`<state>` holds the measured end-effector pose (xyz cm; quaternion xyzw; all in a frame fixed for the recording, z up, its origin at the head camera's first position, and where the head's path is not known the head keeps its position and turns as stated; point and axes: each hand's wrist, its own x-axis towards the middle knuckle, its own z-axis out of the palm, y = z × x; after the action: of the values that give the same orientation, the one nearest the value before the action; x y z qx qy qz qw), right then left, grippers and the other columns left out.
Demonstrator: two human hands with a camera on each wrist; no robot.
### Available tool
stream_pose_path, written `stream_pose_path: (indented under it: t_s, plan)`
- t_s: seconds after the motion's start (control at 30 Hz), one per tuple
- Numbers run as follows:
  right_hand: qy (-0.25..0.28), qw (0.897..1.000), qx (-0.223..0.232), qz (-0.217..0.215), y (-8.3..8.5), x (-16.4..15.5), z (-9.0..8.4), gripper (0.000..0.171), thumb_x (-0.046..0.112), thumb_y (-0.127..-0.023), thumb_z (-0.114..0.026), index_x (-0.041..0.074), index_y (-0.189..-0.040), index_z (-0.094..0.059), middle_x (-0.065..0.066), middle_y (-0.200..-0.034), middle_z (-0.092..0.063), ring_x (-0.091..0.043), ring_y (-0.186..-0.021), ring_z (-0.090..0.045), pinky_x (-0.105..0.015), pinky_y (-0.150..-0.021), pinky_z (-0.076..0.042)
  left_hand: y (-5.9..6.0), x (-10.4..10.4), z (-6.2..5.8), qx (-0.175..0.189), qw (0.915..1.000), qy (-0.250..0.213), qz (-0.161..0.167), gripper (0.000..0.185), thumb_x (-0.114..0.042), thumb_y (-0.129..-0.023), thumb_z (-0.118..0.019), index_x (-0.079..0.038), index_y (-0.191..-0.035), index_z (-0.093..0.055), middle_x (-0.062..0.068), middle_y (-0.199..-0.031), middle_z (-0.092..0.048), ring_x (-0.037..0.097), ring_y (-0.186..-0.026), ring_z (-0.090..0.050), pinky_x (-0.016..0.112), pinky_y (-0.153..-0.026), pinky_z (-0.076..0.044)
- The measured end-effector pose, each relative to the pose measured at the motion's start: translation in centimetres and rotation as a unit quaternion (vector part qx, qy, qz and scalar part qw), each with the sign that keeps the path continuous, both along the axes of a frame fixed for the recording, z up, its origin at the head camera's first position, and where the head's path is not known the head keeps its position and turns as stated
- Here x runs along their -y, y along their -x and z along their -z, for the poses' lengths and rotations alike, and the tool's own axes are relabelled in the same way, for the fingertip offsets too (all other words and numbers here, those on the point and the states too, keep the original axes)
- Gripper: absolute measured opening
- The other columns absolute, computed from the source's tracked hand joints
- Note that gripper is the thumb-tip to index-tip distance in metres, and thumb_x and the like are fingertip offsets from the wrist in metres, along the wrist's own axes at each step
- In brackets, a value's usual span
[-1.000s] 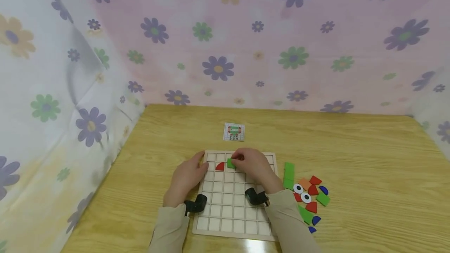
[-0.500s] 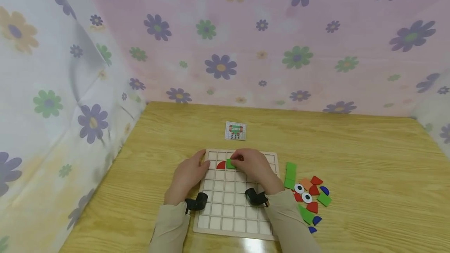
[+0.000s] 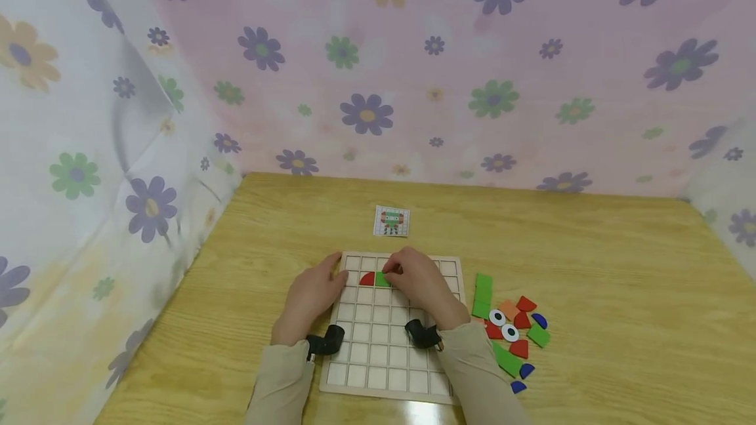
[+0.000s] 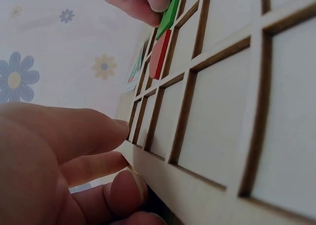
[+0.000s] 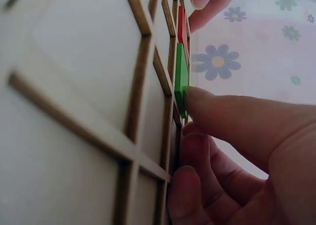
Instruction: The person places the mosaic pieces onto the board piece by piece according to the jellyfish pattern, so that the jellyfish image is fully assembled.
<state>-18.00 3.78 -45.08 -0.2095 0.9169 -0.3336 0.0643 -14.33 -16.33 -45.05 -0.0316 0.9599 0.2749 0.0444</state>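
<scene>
A wooden grid board (image 3: 390, 353) lies on the table. In its second row a red quarter-round piece (image 3: 367, 279) sits in a cell. Right beside it is a green square piece (image 3: 382, 279), still tilted in the left wrist view (image 4: 170, 10). My right hand (image 3: 392, 273) pinches the green square at its edge, and a fingertip (image 5: 197, 99) touches it (image 5: 181, 77). My left hand (image 3: 339, 275) rests with its fingers (image 4: 98, 131) against the board's left rim near the far corner.
A small pattern card (image 3: 391, 221) lies beyond the board. Right of the board is a heap of loose pieces: green bars (image 3: 483, 294), red shapes (image 3: 520, 348), blue half-rounds (image 3: 539, 321) and two eye discs (image 3: 503, 325). Flowered cloth walls (image 3: 378, 64) close in the table.
The green square has sunk a little closer to the board, next to the red piece. Both hands have stayed nearly in place.
</scene>
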Motion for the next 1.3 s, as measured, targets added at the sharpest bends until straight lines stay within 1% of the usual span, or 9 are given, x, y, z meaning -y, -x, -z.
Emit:
stream_pose_path:
  t_s: [0.13, 0.23, 0.4, 0.5, 0.73, 0.9, 1.07, 1.17, 1.3]
  plan:
    - [-0.004, 1.000, -0.004, -0.004, 0.1, 0.0, -0.2, 0.004, 0.017, -0.081, -0.065, 0.016, -0.084, -0.066, 0.006, -0.083, -0.052, -0.010, -0.072, -0.049, -0.028, -0.065, -0.041, 0.1, 0.1, 0.1, -0.001, 1.0000, 0.001, 0.000, 0.049, -0.035, -0.089, -0.050, -0.014, -0.133, -0.044, 0.010, -0.106, -0.062, 0.027, -0.095, -0.058, 0.044, -0.078, -0.043]
    - [0.000, 1.000, 0.008, -0.004, 0.1, -0.1, -0.2, 0.006, 0.019, -0.082, -0.064, 0.018, -0.087, -0.066, 0.008, -0.082, -0.052, -0.009, -0.072, -0.049, -0.028, -0.065, -0.041, 0.2, 0.2, 0.1, 0.000, 1.0000, 0.000, 0.002, 0.049, -0.035, -0.089, -0.049, -0.014, -0.133, -0.044, 0.010, -0.106, -0.062, 0.027, -0.095, -0.057, 0.044, -0.078, -0.043]
    - [0.027, 0.999, 0.036, -0.010, 0.4, -0.5, -0.2, 0.012, 0.024, -0.085, -0.060, 0.020, -0.096, -0.064, 0.010, -0.085, -0.056, -0.009, -0.075, -0.050, -0.030, -0.070, -0.041, 0.2, 0.2, -0.1, 0.001, 1.0000, 0.000, 0.002, 0.049, -0.034, -0.089, -0.050, -0.013, -0.133, -0.044, 0.010, -0.106, -0.062, 0.026, -0.093, -0.058, 0.044, -0.077, -0.043]
    - [0.039, 0.998, 0.040, -0.015, 0.7, -0.8, -0.3, 0.014, 0.025, -0.086, -0.058, 0.021, -0.099, -0.064, 0.011, -0.089, -0.058, -0.009, -0.079, -0.052, -0.032, -0.073, -0.042, 0.2, 0.3, -0.3, -0.003, 1.0000, 0.002, -0.004, 0.048, -0.035, -0.089, -0.050, -0.013, -0.132, -0.044, 0.010, -0.105, -0.062, 0.026, -0.092, -0.058, 0.044, -0.076, -0.044]
    - [0.044, 0.997, 0.070, 0.004, 0.8, -1.9, -0.3, 0.015, 0.021, -0.088, -0.055, 0.022, -0.100, -0.064, 0.011, -0.088, -0.058, -0.008, -0.076, -0.052, -0.031, -0.070, -0.042, 0.1, 0.3, -0.1, -0.015, 0.9998, -0.015, 0.005, 0.047, -0.034, -0.089, -0.049, -0.013, -0.131, -0.046, 0.011, -0.113, -0.060, 0.030, -0.100, -0.056, 0.045, -0.081, -0.042]
    - [0.078, 0.992, 0.095, -0.001, 0.8, -2.8, -0.3, 0.017, 0.019, -0.089, -0.053, 0.019, -0.104, -0.063, 0.006, -0.084, -0.060, -0.012, -0.068, -0.053, -0.031, -0.064, -0.043, 0.2, 0.4, 0.0, -0.027, 0.9996, -0.004, 0.003, 0.045, -0.035, -0.089, -0.050, -0.015, -0.129, -0.048, 0.007, -0.099, -0.064, 0.028, -0.091, -0.059, 0.044, -0.077, -0.043]
    - [0.117, 0.983, 0.135, 0.034, 0.8, -4.7, -0.3, 0.018, 0.020, -0.090, -0.053, 0.017, -0.106, -0.062, -0.001, -0.081, -0.061, -0.019, -0.058, -0.052, -0.031, -0.055, -0.045, 0.3, 0.4, 0.3, -0.018, 0.9993, -0.032, 0.001, 0.043, -0.034, -0.089, -0.050, -0.016, -0.128, -0.050, -0.002, -0.078, -0.060, 0.017, -0.073, -0.055, 0.040, -0.070, -0.044]
    - [0.121, 0.982, 0.139, 0.042, 0.7, -5.8, -0.2, 0.019, 0.021, -0.091, -0.052, 0.015, -0.107, -0.061, -0.003, -0.081, -0.061, -0.020, -0.059, -0.053, -0.032, -0.055, -0.044, 0.3, 0.4, 0.6, -0.014, 0.9990, -0.043, -0.005, 0.042, -0.034, -0.089, -0.049, -0.017, -0.127, -0.050, -0.005, -0.070, -0.056, 0.014, -0.064, -0.050, 0.035, -0.062, -0.042]
    - [0.104, 0.985, 0.132, 0.043, 0.8, -7.1, -0.3, 0.022, 0.024, -0.091, -0.052, 0.014, -0.108, -0.060, -0.003, -0.082, -0.060, -0.020, -0.065, -0.053, -0.032, -0.058, -0.044, 0.4, 0.7, 0.6, -0.020, 0.9991, -0.036, -0.008, 0.042, -0.034, -0.089, -0.049, -0.017, -0.127, -0.050, -0.006, -0.066, -0.053, 0.013, -0.058, -0.047, 0.031, -0.055, -0.038]
